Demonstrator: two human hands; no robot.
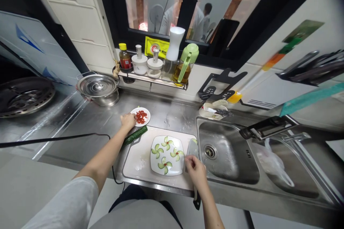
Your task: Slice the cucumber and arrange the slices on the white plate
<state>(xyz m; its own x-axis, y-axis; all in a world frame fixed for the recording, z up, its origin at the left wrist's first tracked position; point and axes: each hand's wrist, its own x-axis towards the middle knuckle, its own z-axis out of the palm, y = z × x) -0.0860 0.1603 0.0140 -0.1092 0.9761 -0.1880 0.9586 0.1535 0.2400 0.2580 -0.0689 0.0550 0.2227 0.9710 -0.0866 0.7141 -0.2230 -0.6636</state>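
At the left rim of a small white plate (146, 111), my left hand (129, 120) reaches in with bent fingers pressed together. Their tips meet chopped red pepper (141, 117); whether a piece is between them is hidden. My right hand (194, 167) hovers by the right edge of a square white plate (156, 164), thumb and fingers pinched, any held bit too small to make out. On that plate, green cucumber slices (165, 165) form several pinwheels, with red bits at some centres. A kitchen knife (192, 147) lies partly under my right hand. A cucumber length (135, 136) rests near my left wrist.
The plate and knife lie on a pale cutting board (134, 166) at the counter's front edge. To the right is a steel sink (228, 150) with a tap (295, 137). A lidded steel pot (99, 87) stands back left, below a rack (153, 78) of seasonings.
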